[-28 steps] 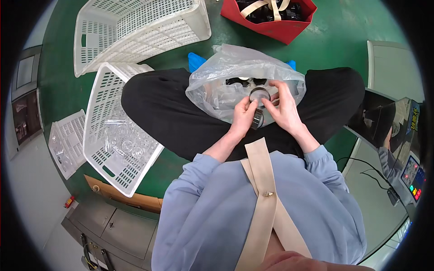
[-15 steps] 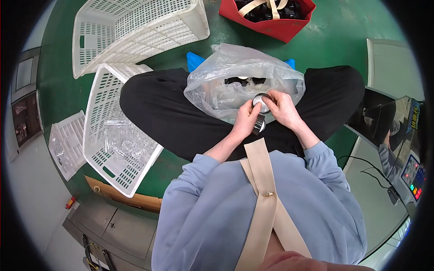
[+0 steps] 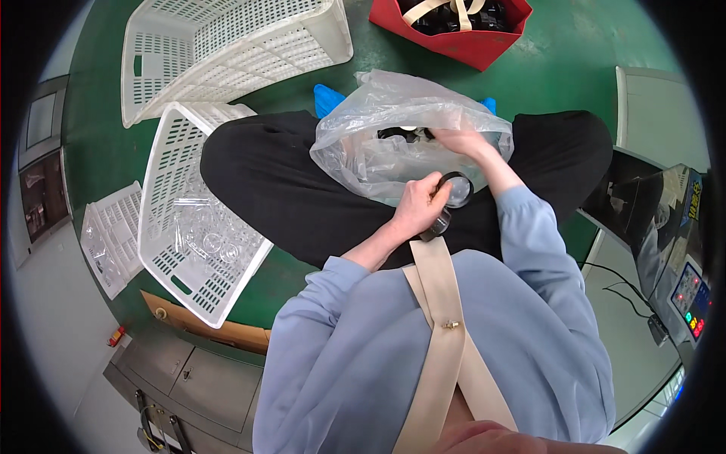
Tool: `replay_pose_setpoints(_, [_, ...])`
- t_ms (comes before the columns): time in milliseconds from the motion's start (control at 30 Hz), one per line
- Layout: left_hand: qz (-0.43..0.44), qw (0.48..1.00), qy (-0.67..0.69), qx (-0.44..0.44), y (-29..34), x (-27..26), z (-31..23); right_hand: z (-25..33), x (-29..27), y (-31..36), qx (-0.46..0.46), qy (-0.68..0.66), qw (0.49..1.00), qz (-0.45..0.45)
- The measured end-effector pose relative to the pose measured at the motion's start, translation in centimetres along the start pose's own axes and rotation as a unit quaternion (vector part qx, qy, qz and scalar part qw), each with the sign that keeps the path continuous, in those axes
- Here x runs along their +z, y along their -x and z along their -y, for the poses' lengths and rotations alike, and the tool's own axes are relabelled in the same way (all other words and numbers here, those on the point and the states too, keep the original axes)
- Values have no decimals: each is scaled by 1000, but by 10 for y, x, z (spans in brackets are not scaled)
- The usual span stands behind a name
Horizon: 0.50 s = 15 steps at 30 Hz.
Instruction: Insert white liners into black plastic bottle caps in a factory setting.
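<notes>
My left hand is closed on a black-rimmed round piece with a clear, greyish middle. A second, dark and shiny piece shows just below the same hand. Across my lap lies a translucent plastic bag, its mouth gaping. Black and white parts are visible inside it. Into the bag reaches my right hand, next to those parts. Its fingertips are hidden there, so whether they grip anything does not show.
On the left, a white slotted crate holds several clear plastic pieces. A larger white crate lies behind it. Beyond the bag stands a red bag of black items. At right is a machine with a lit panel.
My right hand has left the round piece and moved forward into the bag. My left hand keeps hold of the piece, now slightly lower and turned; the white in its middle no longer shows.
</notes>
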<state>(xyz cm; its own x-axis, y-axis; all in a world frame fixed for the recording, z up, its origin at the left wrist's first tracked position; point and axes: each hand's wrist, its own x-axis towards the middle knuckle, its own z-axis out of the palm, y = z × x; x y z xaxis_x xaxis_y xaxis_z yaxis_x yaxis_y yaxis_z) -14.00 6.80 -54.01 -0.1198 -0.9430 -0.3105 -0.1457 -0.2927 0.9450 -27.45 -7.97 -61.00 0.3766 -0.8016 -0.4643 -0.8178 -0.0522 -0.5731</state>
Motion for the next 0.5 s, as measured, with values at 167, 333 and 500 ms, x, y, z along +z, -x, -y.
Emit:
replay_pose_setpoints(167, [59, 997, 52, -13, 5, -3, 0, -28, 58, -39, -76, 136, 983, 100])
replay_pose_setpoints(333, [124, 955, 257, -82, 12, -14, -4, -30, 77, -35, -38, 217, 963, 155])
replay_pose_setpoints(500, [126, 944, 299, -59, 11, -15, -8, -36, 70, -33, -59, 193, 979, 21])
